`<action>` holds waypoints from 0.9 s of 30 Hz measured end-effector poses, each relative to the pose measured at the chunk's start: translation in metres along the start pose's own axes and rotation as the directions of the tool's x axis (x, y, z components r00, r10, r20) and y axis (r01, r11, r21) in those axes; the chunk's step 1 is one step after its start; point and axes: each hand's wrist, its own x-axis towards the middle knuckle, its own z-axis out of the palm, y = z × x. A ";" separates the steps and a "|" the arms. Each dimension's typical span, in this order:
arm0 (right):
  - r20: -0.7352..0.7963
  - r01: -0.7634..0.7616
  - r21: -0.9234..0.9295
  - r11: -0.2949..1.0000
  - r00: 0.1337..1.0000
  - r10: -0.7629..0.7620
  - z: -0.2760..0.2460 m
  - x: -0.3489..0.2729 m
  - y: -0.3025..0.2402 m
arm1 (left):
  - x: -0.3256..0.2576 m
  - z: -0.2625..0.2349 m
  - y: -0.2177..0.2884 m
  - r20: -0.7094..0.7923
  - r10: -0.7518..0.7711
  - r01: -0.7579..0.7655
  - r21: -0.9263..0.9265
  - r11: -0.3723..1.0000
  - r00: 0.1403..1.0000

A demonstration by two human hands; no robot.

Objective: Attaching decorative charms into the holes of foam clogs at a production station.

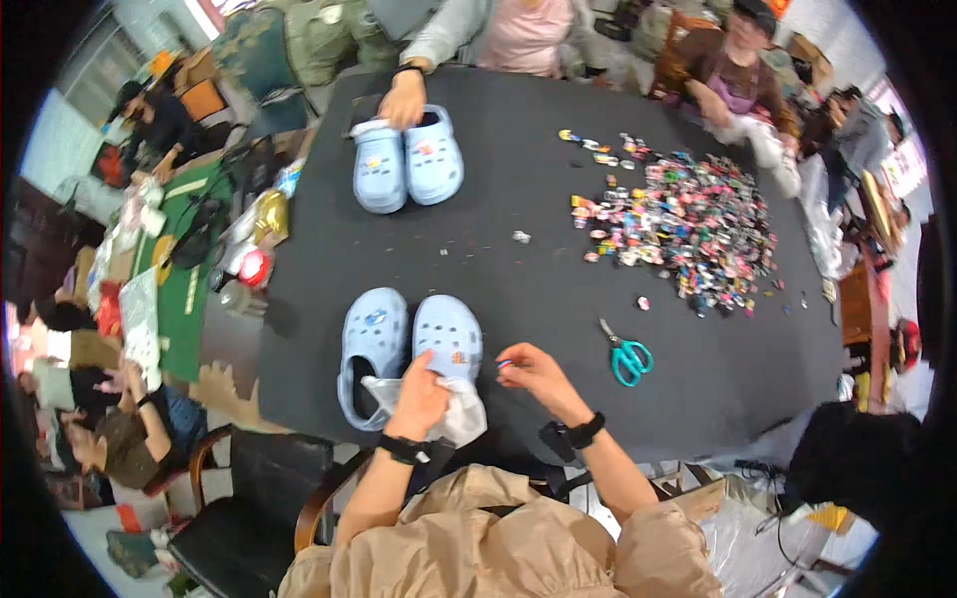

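Two light blue clogs lie side by side before me: the left clog [375,344] has a small blue charm near its toe, the right clog [448,324] a small orange one. My left hand [423,399] is closed on the right clog near its opening, thumb on the upper. Thin white wrapping [461,419] hangs out around that hand. Just right of this clog, my right hand [543,380] pinches a small charm [505,365] with some red and blue on it; its shape is too small to make out.
Scissors with teal handles [628,361] lie to the right on the black table [528,289]. A heap of colourful charms [688,229] spreads beyond them. Across the table a person's hand [403,100] touches another pair of blue clogs [434,164]. Another person sits at the far right.
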 end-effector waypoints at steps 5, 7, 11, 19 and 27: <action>0.042 -0.050 0.026 0.998 0.998 0.049 0.011 0.009 0.010 | -0.013 0.011 -0.008 -0.110 0.079 -0.079 0.009 0.997 0.991; 0.057 -0.043 0.014 0.999 0.998 0.042 0.017 0.015 0.010 | -0.010 0.002 -0.012 -0.147 0.097 -0.105 -0.049 0.993 0.984; 0.026 -0.022 -0.035 0.999 0.999 0.023 0.035 0.026 -0.003 | -0.005 -0.010 -0.018 -0.175 0.119 -0.139 -0.103 0.985 0.977; 0.011 0.090 -0.170 0.981 0.996 -0.089 0.050 0.063 -0.002 | -0.002 -0.005 -0.029 -0.149 0.202 -0.224 -0.147 0.963 0.968; 0.019 -0.029 -0.284 0.958 0.999 0.036 0.057 0.085 -0.008 | 0.005 -0.018 -0.043 -0.185 0.306 -0.337 -0.167 0.927 0.934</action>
